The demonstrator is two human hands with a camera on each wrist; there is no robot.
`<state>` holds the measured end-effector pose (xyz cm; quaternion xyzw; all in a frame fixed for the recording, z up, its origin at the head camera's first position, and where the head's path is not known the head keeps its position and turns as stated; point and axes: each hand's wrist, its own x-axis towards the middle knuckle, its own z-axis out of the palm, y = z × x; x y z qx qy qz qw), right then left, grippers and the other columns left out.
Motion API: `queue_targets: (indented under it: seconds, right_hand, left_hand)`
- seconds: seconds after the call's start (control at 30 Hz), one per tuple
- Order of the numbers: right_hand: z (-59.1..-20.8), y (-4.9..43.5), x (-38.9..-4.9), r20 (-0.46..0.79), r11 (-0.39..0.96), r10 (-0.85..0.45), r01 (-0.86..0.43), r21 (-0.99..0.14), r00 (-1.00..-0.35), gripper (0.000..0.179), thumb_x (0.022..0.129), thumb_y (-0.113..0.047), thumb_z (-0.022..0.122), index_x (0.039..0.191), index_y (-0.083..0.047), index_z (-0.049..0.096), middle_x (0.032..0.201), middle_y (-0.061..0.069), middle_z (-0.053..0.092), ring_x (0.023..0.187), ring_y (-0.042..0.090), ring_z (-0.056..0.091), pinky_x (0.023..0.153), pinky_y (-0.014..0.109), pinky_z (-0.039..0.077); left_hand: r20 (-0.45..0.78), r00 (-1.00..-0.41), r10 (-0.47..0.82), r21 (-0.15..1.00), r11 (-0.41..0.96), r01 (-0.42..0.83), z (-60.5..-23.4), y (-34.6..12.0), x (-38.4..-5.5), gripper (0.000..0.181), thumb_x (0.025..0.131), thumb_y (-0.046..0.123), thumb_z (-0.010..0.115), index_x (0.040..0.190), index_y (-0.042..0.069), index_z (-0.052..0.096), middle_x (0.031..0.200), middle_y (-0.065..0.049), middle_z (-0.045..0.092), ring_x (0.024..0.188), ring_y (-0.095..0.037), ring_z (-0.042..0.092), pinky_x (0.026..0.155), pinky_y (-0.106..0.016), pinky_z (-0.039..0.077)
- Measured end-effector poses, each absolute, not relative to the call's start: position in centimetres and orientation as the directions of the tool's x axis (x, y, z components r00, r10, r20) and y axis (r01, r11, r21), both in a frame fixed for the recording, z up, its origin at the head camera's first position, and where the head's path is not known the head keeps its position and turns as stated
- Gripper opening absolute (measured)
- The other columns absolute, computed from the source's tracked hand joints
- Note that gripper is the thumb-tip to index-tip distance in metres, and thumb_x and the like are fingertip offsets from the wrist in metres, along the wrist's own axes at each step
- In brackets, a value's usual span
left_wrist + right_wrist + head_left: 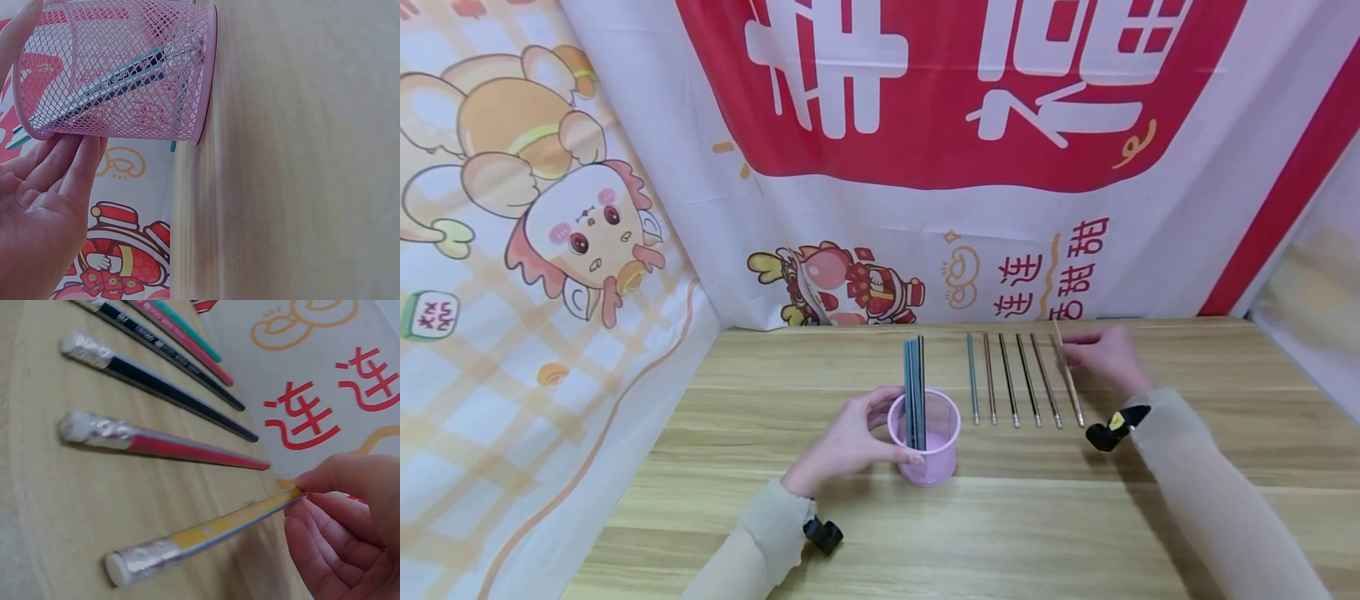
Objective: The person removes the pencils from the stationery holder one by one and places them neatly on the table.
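My left hand [850, 437] grips a pink mesh pencil cup [931, 477], thumb on the near side and fingers round the far side near the rim. The cup stands upright on the table, with several teal and dark pencils [913, 375] leaning inside it. At the right, my right hand [1108, 358] pinches the far end of a yellow pencil [231, 522] between thumb and finger. The pencil's white eraser end points toward me, low at the tabletop; whether it touches the wood is unclear. Left of it lies a red pencil [187, 451].
Further left in the same row lie two black pencils [1028, 379], another red pencil [989, 379] and a teal pencil [972, 379], erasers toward me. A printed cloth [940, 250] hangs along the back edge of the wooden table [1000, 533]; another covers the left side.
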<state>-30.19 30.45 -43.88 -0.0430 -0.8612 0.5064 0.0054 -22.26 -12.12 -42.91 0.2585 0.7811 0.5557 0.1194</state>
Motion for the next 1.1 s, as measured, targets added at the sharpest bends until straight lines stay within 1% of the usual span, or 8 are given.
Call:
queue_targets:
  seconds: [0.13,0.27,0.4,0.47,0.57,0.73,0.83,1.1]
  right_hand:
    - [-44.6,30.2,-30.3,-0.041,0.511,0.093,0.083,-0.856,-0.995,0.037,0.095,-0.013,0.070,0.123,0.010,0.066,0.101,0.020,0.074,0.078,0.017,0.070,0.068,0.021,0.057]
    - [-45.1,30.0,-30.6,-0.020,0.529,0.095,0.067,-0.846,-0.995,0.034,0.094,-0.009,0.071,0.120,0.012,0.067,0.097,0.019,0.075,0.072,0.015,0.070,0.064,0.022,0.059]
    - [-45.1,29.9,-30.7,-0.003,0.568,0.097,0.057,-0.821,-0.995,0.033,0.092,-0.009,0.071,0.118,0.012,0.068,0.092,0.017,0.075,0.070,0.015,0.069,0.062,0.022,0.058]
    - [-45.1,29.8,-30.7,0.000,0.596,0.106,0.063,-0.801,-0.994,0.032,0.091,-0.010,0.072,0.117,0.009,0.070,0.092,0.015,0.075,0.071,0.014,0.068,0.064,0.022,0.057]
    - [-45.1,29.6,-30.5,0.018,0.637,0.118,0.062,-0.768,-0.993,0.033,0.088,-0.013,0.074,0.116,0.005,0.073,0.094,0.014,0.076,0.077,0.016,0.066,0.072,0.026,0.053]
    - [-45.0,29.4,-30.5,0.044,0.674,0.124,0.052,-0.737,-0.991,0.033,0.086,-0.014,0.074,0.114,0.003,0.075,0.097,0.014,0.076,0.086,0.024,0.063,0.082,0.035,0.047]
    - [-44.9,29.4,-30.6,0.044,0.680,0.121,0.050,-0.732,-0.992,0.033,0.087,-0.014,0.073,0.114,0.003,0.074,0.095,0.013,0.076,0.085,0.025,0.064,0.082,0.036,0.048]
    - [-44.9,29.4,-30.6,0.034,0.665,0.131,0.062,-0.745,-0.991,0.034,0.087,-0.016,0.076,0.114,0.005,0.073,0.092,0.013,0.076,0.075,0.018,0.067,0.075,0.032,0.049]
  left_hand:
    - [0.099,-0.839,0.535,0.930,0.251,0.270,-43.0,-12.1,-22.2,0.092,0.069,0.023,0.097,0.147,0.013,0.051,0.142,0.000,0.057,0.131,-0.019,0.054,0.110,-0.032,0.042]
    - [0.097,-0.839,0.535,0.929,0.255,0.270,-43.0,-12.1,-22.2,0.091,0.069,0.024,0.097,0.147,0.013,0.051,0.142,0.000,0.057,0.131,-0.019,0.054,0.110,-0.032,0.042]
    - [0.096,-0.841,0.533,0.928,0.258,0.270,-43.0,-12.2,-22.2,0.091,0.070,0.024,0.097,0.147,0.013,0.051,0.142,0.001,0.058,0.130,-0.018,0.055,0.110,-0.031,0.043]
    - [0.094,-0.842,0.532,0.927,0.262,0.269,-43.1,-12.2,-22.2,0.091,0.070,0.024,0.097,0.147,0.014,0.051,0.142,0.001,0.058,0.130,-0.017,0.055,0.110,-0.031,0.043]
    - [0.092,-0.842,0.531,0.927,0.264,0.268,-43.1,-12.2,-22.2,0.090,0.069,0.024,0.097,0.147,0.015,0.052,0.142,0.002,0.058,0.129,-0.016,0.055,0.110,-0.031,0.043]
    - [0.095,-0.842,0.530,0.927,0.262,0.269,-43.0,-12.2,-22.2,0.091,0.069,0.024,0.097,0.147,0.015,0.051,0.141,0.002,0.058,0.129,-0.016,0.055,0.110,-0.031,0.043]
    - [0.096,-0.843,0.529,0.927,0.261,0.269,-43.0,-12.1,-22.2,0.090,0.070,0.024,0.097,0.147,0.014,0.051,0.141,0.002,0.058,0.129,-0.017,0.055,0.110,-0.031,0.043]
    - [0.094,-0.842,0.531,0.929,0.257,0.265,-43.0,-12.1,-22.2,0.091,0.069,0.023,0.097,0.147,0.011,0.051,0.141,0.000,0.058,0.129,-0.018,0.055,0.110,-0.030,0.043]
